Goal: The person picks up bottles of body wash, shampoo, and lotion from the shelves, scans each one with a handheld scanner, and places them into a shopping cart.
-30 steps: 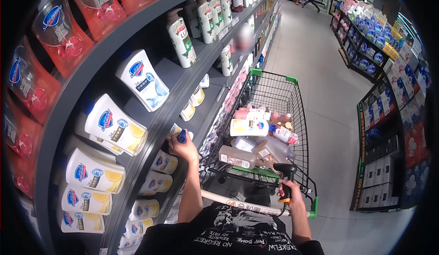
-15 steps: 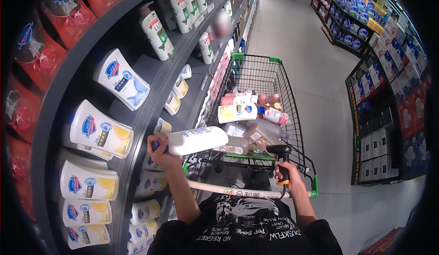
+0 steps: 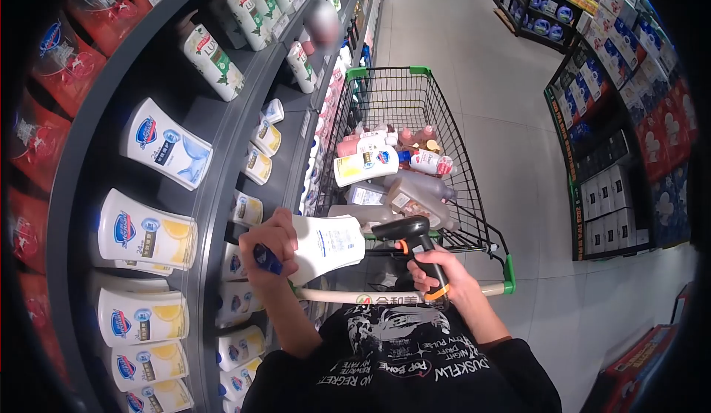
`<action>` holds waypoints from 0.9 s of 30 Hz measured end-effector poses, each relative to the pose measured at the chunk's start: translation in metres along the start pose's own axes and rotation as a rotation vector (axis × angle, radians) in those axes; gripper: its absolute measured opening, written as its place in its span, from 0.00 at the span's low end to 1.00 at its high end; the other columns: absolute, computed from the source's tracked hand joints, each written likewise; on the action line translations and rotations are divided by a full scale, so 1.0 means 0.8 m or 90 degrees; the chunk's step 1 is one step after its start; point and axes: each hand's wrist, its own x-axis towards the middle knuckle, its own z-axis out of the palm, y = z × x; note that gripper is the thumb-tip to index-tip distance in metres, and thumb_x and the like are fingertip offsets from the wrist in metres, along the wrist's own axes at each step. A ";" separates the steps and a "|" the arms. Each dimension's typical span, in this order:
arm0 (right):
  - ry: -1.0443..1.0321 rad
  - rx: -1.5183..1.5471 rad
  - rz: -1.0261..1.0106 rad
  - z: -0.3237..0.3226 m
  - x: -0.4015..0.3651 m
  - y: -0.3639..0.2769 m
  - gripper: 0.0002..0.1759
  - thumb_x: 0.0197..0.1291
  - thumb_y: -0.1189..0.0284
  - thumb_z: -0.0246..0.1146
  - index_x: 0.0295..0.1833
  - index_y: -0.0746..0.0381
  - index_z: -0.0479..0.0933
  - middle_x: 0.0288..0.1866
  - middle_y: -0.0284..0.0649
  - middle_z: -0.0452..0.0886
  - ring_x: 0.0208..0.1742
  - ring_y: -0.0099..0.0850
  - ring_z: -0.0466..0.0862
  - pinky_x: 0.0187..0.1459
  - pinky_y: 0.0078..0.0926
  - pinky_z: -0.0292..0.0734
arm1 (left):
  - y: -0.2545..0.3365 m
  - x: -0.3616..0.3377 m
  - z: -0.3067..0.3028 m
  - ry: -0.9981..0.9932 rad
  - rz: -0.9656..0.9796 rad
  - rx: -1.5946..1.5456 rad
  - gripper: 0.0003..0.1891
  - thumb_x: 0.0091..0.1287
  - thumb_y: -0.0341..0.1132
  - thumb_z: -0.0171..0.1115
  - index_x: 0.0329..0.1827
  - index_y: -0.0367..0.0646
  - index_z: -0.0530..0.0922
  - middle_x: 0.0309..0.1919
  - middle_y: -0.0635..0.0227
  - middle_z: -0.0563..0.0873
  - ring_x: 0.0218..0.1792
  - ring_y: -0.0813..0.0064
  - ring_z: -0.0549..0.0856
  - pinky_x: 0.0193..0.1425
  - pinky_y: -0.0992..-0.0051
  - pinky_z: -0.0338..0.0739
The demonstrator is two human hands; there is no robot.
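My left hand (image 3: 272,250) grips a white bottle (image 3: 329,248) by its dark blue cap end; the bottle lies sideways with its label side up, over the near edge of the cart. In my right hand (image 3: 444,274) is a black handheld scanner (image 3: 412,237) with orange trim, its head pointing left at the bottle, a small gap between them. Beneath both hands runs the pale handle (image 3: 348,296) of a shopping cart (image 3: 463,161). Inside the cart lie several bottles, among them a white one with a yellow label (image 3: 366,165) and a clear one (image 3: 416,201).
A tall shelf (image 3: 209,183) on the left carries white bottles (image 3: 148,229), white-green pump bottles (image 3: 215,61) and red packs (image 3: 67,65). On the right stand a display of boxes (image 3: 607,191) and, farther back, purple-blue bottles (image 3: 544,26). Grey floor (image 3: 444,24) stretches ahead.
The bottle has turned to show its label side and moved slightly lower. My right hand has raised the scanner and brought it left, close to the bottle. The cart appears farther left in view.
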 end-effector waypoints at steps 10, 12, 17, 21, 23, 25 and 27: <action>0.033 0.109 -0.178 -0.056 0.006 -0.007 0.19 0.63 0.71 0.57 0.59 0.64 0.70 0.22 0.38 0.72 0.13 0.21 0.64 0.24 0.21 0.66 | -0.016 0.004 0.008 0.087 0.019 0.111 0.17 0.36 0.20 0.68 0.26 0.43 0.69 0.20 0.70 0.75 0.25 0.70 0.73 0.35 0.69 0.62; 0.110 0.118 -0.232 -0.099 0.002 -0.007 0.12 0.62 0.71 0.57 0.50 0.63 0.71 0.21 0.37 0.71 0.14 0.22 0.65 0.24 0.22 0.67 | -0.025 0.010 0.013 0.140 -0.143 0.196 0.15 0.35 0.18 0.66 0.24 0.40 0.69 0.20 0.68 0.73 0.26 0.71 0.71 0.37 0.71 0.63; 0.213 0.093 -0.288 -0.114 -0.007 -0.007 0.07 0.59 0.73 0.59 0.40 0.60 0.69 0.21 0.35 0.71 0.14 0.24 0.67 0.27 0.27 0.71 | -0.103 0.034 0.016 -0.009 -0.280 0.420 0.14 0.39 0.24 0.72 0.22 0.39 0.72 0.22 0.69 0.76 0.29 0.72 0.74 0.38 0.73 0.68; 0.208 0.011 -0.240 -0.098 0.004 -0.006 0.12 0.59 0.73 0.60 0.47 0.61 0.69 0.22 0.36 0.73 0.15 0.24 0.69 0.27 0.29 0.72 | -0.201 0.041 0.028 -0.229 -0.323 0.555 0.15 0.36 0.28 0.74 0.25 0.40 0.76 0.25 0.61 0.80 0.34 0.58 0.79 0.42 0.65 0.72; 0.199 0.007 -0.229 -0.097 0.004 -0.006 0.14 0.59 0.73 0.60 0.49 0.61 0.70 0.22 0.36 0.73 0.16 0.24 0.69 0.28 0.28 0.72 | -0.240 0.045 0.053 -0.380 -0.395 0.612 0.13 0.36 0.31 0.72 0.27 0.44 0.81 0.27 0.57 0.84 0.36 0.53 0.82 0.45 0.61 0.75; 0.215 0.013 -0.235 -0.099 0.001 -0.007 0.14 0.58 0.73 0.60 0.49 0.62 0.69 0.22 0.36 0.73 0.16 0.25 0.69 0.28 0.28 0.72 | -0.261 0.051 0.086 -0.454 -0.510 0.643 0.07 0.46 0.31 0.57 0.26 0.45 0.82 0.28 0.53 0.85 0.39 0.48 0.81 0.51 0.60 0.73; 0.228 0.007 -0.253 -0.111 0.001 -0.006 0.11 0.58 0.74 0.60 0.45 0.62 0.69 0.22 0.37 0.73 0.16 0.26 0.70 0.27 0.29 0.72 | -0.328 0.020 0.083 -0.454 -0.525 0.663 0.12 0.49 0.29 0.57 0.38 0.44 0.81 0.33 0.50 0.85 0.42 0.48 0.81 0.56 0.61 0.70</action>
